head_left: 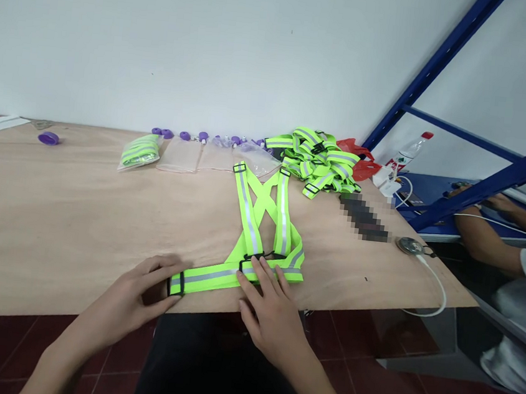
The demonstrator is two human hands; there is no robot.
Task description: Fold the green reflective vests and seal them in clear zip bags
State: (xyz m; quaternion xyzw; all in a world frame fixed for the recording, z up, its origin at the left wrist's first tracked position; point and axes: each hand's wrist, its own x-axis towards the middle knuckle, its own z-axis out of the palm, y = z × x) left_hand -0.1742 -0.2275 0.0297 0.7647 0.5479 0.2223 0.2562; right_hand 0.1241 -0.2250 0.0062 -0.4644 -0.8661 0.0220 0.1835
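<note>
Harness, head view: here it is, the lime reflective harness (248, 215), flat at the front of the worktop (77, 215), shoulder straps crossed, belt along the near edge.
Left hand: the left hand (135, 290) brackets the belt's left end, thumb at the lower edge, fingers at the upper; whether that grip really squeezes, I cannot tell.
Right hand: and the right hand (272, 314) lies with its grip spread, fingertips on the belt beside the middle buckle (241, 266), pinching nothing.
Belt: watch that front edge! A tug towards the body could drag the belt over it, and the straps would likely follow.
Left buckle: uneven pull on this black buckle (182, 283) could slide it along the webbing and leave the sides unequal.
Crossed straps: lift one side alone and the X may skew or twist, the webbing being soft and loose.
Pile: just behind the right shoulder strap sits a tangled heap of harnesses (327, 160); a stray buckle could snag there.
Clear bags: thin, flat clear bags (180, 154) lie near the strap tops, and a sweeping strap could shove them out of line.
</note>
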